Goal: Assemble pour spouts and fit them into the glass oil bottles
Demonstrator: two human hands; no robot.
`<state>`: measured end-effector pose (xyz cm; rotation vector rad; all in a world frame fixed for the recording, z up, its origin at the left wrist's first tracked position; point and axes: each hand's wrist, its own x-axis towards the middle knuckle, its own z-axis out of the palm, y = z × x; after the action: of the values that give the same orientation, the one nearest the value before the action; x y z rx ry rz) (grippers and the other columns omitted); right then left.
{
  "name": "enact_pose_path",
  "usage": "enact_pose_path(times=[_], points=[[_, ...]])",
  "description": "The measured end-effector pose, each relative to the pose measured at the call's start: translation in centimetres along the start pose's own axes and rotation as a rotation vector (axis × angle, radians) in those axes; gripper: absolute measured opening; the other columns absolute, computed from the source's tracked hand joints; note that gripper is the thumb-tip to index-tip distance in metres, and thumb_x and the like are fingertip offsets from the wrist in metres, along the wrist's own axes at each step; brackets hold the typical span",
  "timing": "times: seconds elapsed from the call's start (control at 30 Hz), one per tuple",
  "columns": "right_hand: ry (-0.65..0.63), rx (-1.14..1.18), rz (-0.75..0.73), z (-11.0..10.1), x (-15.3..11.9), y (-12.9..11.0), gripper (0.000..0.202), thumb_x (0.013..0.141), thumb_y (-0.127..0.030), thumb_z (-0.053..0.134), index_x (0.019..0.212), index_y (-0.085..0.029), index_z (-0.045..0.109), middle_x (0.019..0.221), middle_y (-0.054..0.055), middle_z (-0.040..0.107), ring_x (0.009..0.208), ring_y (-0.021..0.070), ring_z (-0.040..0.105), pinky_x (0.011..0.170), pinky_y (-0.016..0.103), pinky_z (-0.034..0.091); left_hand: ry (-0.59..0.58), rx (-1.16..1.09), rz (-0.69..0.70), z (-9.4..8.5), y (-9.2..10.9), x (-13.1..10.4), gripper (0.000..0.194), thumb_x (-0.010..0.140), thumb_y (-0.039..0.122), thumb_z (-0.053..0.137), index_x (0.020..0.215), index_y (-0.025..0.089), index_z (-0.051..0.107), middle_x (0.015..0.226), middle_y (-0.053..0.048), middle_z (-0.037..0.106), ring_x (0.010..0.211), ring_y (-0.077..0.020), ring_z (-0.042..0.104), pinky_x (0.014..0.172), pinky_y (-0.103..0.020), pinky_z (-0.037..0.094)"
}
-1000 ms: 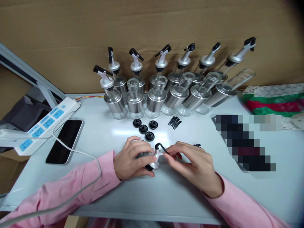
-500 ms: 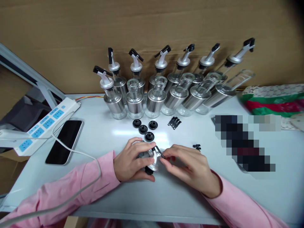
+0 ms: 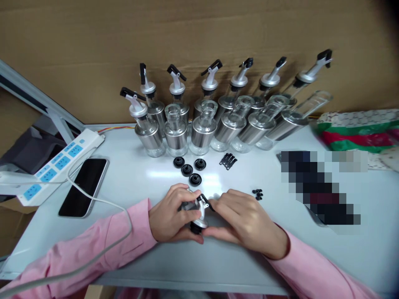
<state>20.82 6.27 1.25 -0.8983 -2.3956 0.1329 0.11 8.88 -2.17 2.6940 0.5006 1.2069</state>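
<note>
My left hand [image 3: 171, 216] is closed around a silver pourer spout [image 3: 201, 212] with a black stopper base and a black lever at its tip. My right hand [image 3: 246, 220] grips the same spout from the other side, its fingers at the lever and its thumb against the base rim. Part of the spout is hidden behind my left fingers. Just beyond my hands lie several round black stopper parts [image 3: 195, 180]. Several flat black lever pieces [image 3: 228, 161] are grouped farther back, and small black plugs [image 3: 257, 194] sit beyond my right hand.
Glass bottles with steel sleeves [image 3: 204, 132] stand in two rows at the back, several topped with pourers. On the left are a power strip [image 3: 62, 163] and a phone [image 3: 84, 187]; a white cable [image 3: 120, 205] crosses my left sleeve. A colourful bag [image 3: 352, 131] lies at right.
My right thumb has moved down from the lever area to the spout's base, while my right fingers stay at the lever. The view has shifted slightly. My left hand keeps its hold.
</note>
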Motion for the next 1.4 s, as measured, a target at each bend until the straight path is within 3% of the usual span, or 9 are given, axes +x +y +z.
enact_pose_path(times=[0.43,0.6,0.73,0.87,1.0,1.1,1.23,1.4], points=[[-0.011,-0.021,-0.032,0.5,0.0,-0.1,0.035,0.096,-0.036,0.039,0.087,-0.01,0.06,0.057,0.004,0.06,0.05,0.0154,0.054,0.049,0.028,0.042,0.014,-0.105,-0.027,0.3,0.0,-0.3,0.034,0.09,0.047,0.047,0.103,0.016,0.047,0.105,-0.01,0.048,0.088,-0.0171,0.054,0.088,-0.035,0.051],[0.067,0.032,-0.06,0.3,0.1,-0.5,0.03,0.09,-0.01,0.04,0.065,-0.019,0.052,0.05,-0.001,0.053,0.045,0.0129,0.046,0.046,0.027,0.036,-0.015,-0.153,-0.051,0.4,-0.1,-0.6,0.038,0.088,0.047,0.05,0.109,0.016,0.044,0.11,-0.014,0.049,0.081,-0.0157,0.053,0.074,-0.033,0.053],[0.09,0.174,0.086,0.2,0.0,-0.6,0.017,0.091,-0.013,0.047,0.078,-0.017,0.058,0.06,0.001,0.062,0.051,0.0116,0.052,0.052,0.025,0.041,-0.039,-0.16,-0.045,0.3,0.1,-0.4,0.036,0.09,0.046,0.047,0.108,0.015,0.042,0.113,-0.015,0.049,0.081,-0.0136,0.056,0.071,-0.028,0.054],[0.092,0.192,0.194,0.4,-0.1,-0.4,0.013,0.09,-0.019,0.052,0.079,-0.017,0.059,0.063,0.001,0.065,0.054,0.0121,0.056,0.055,0.024,0.042,-0.057,-0.177,-0.086,0.0,0.0,-0.2,0.033,0.092,0.044,0.044,0.109,0.016,0.041,0.117,-0.017,0.05,0.1,-0.0182,0.058,0.078,-0.03,0.055],[0.124,-0.008,0.358,0.7,-0.4,0.1,0.017,0.088,-0.019,0.051,0.074,-0.018,0.06,0.056,-0.001,0.06,0.051,0.0136,0.054,0.056,0.027,0.04,-0.031,-0.179,-0.103,-0.4,-0.2,-0.1,0.032,0.093,0.043,0.041,0.111,0.017,0.041,0.124,-0.019,0.047,0.108,-0.0211,0.055,0.084,-0.036,0.054],[0.105,-0.204,0.482,0.7,-0.8,1.1,0.014,0.088,-0.022,0.05,0.087,-0.015,0.062,0.062,0.002,0.062,0.056,0.0182,0.057,0.058,0.03,0.041,-0.005,-0.128,-0.092,-0.4,-0.4,0.0,0.031,0.094,0.042,0.04,0.11,0.016,0.044,0.127,-0.02,0.043,0.109,-0.0213,0.054,0.087,-0.038,0.051],[0.008,-0.421,0.57,0.6,-1.2,2.4,0.023,0.086,-0.017,0.05,0.104,-0.009,0.061,0.083,0.011,0.066,0.075,0.027,0.061,0.064,0.036,0.044,0.007,-0.108,-0.056,-0.3,-0.6,0.0,0.029,0.094,0.04,0.042,0.109,0.016,0.045,0.119,-0.016,0.049,0.107,-0.0218,0.052,0.088,-0.039,0.048],[-0.117,-0.463,0.622,0.7,-1.3,2.7,0.017,0.083,-0.012,0.053,0.098,-0.012,0.062,0.088,0.012,0.066,0.076,0.0274,0.061,0.065,0.036,0.044,0.002,-0.1,-0.058,-0.4,-0.6,0.2,0.029,0.095,0.043,0.039,0.107,0.017,0.045,0.116,-0.015,0.054,0.103,-0.0204,0.053,0.087,-0.038,0.047]])
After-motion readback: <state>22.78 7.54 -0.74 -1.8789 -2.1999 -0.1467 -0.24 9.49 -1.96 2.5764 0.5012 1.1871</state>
